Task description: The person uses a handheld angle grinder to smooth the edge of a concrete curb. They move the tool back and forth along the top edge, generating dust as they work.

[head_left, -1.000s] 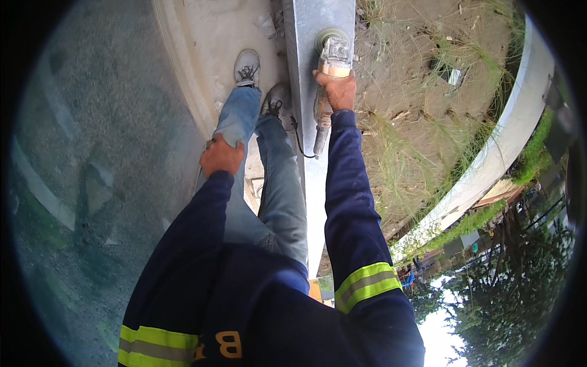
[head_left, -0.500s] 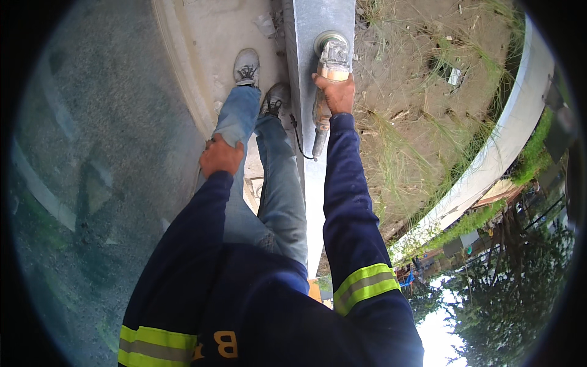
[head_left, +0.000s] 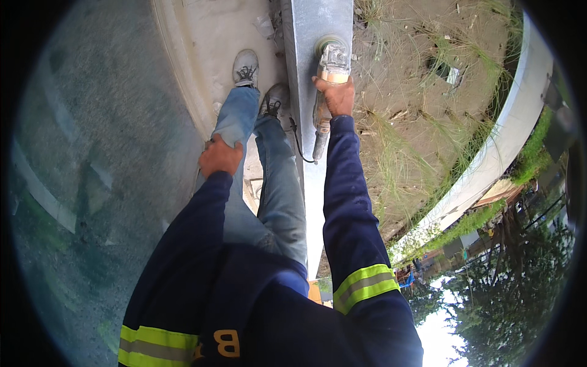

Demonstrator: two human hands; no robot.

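An angle grinder (head_left: 334, 58) with a worn, dusty head and an orange-and-grey body lies along the top of a smooth grey concrete kerb wall (head_left: 313, 21). My right hand (head_left: 338, 96) is wrapped round its body just behind the head. The grinder's round disc (head_left: 327, 42) shows at the far end, against the wall's top surface; its underside is hidden. From its rear end a black cord (head_left: 298, 139) curves off to the left. My left hand (head_left: 221, 156) is closed over my left knee, in blue jeans (head_left: 237, 113).
Left of the wall, my dusty shoes (head_left: 246, 66) stand on a pale concrete strip (head_left: 208, 37), with grey road surface (head_left: 110, 122) beyond. To the right is a bed of soil and grass tufts (head_left: 397, 147), bounded by a curved pale kerb (head_left: 507, 134).
The grinder and my right hand have shifted very slightly toward me along the wall. My left hand stays on the knee.
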